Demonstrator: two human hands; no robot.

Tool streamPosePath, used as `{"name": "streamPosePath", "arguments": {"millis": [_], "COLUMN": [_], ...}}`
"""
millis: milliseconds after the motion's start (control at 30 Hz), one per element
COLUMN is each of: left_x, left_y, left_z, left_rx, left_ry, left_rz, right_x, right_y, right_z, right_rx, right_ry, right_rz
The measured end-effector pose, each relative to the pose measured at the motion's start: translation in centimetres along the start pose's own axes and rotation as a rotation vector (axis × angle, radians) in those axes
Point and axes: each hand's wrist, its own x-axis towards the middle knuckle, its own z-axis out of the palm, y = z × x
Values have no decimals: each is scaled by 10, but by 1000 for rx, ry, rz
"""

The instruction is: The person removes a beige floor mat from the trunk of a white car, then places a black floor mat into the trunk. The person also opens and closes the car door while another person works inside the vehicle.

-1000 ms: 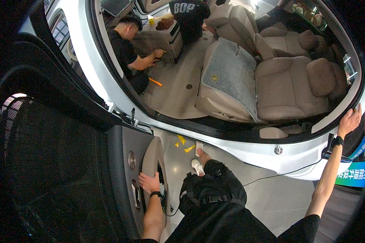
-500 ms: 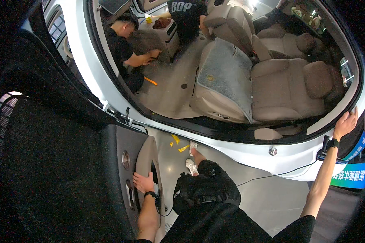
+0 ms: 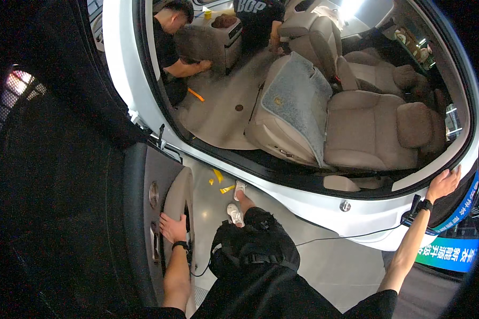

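Observation:
My left hand [image 3: 173, 227] lies on the inner panel of the open car door [image 3: 143, 186], fingers spread over the beige armrest [image 3: 176, 198] beside the door handle. Nothing is held in it. Far to the right, my right hand [image 3: 444, 183] rests with fingers stretched out on the white car body [image 3: 303, 204], at the rear edge of the door opening. Both wrists wear black bands, and a small dark device with a cable [image 3: 351, 237] sits by the right wrist. A grey mat [image 3: 298, 95] drapes over the folded seat [image 3: 274, 127] inside.
One person [image 3: 170, 53] crouches in the cabin with a hand low near the beige console [image 3: 226, 45]; another person [image 3: 255, 24] is behind it. An orange strip [image 3: 195, 94] lies on the cabin floor. Yellow scraps [image 3: 218, 175] lie near my shoes [image 3: 235, 212].
My view has shifted, so the car and door appear slightly turned. Both hands keep their places on the door and the body. The crouching person's hand has moved slightly.

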Motion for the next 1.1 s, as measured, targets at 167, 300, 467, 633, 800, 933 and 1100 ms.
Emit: {"name": "streamPosePath", "arguments": {"millis": [167,300,467,633,800,933,1100], "left_x": [0,-1,0,2,4,3,2], "left_y": [2,0,2,4,5,5,5], "left_z": [1,0,-6,-14,-15,-14,-10], "left_rx": [7,6,-12,-40,-68,9,6], "left_ry": [20,-13,9,-57,-127,-53,-3], "left_rz": [-19,-26,-18,-54,-78,-48,-39], "right_x": [1,2,3,0,-3,-4,-10], "right_y": [-2,-5,-4,2,8,10,23], "right_z": [-2,-5,-5,-2,1,2,10], "right_rx": [-2,-16,-12,-20,-20,-50,-29], "right_ry": [-18,-51,-53,-45,-65,-66,-33], "right_rz": [3,24,31,0,18,8,-48]}}
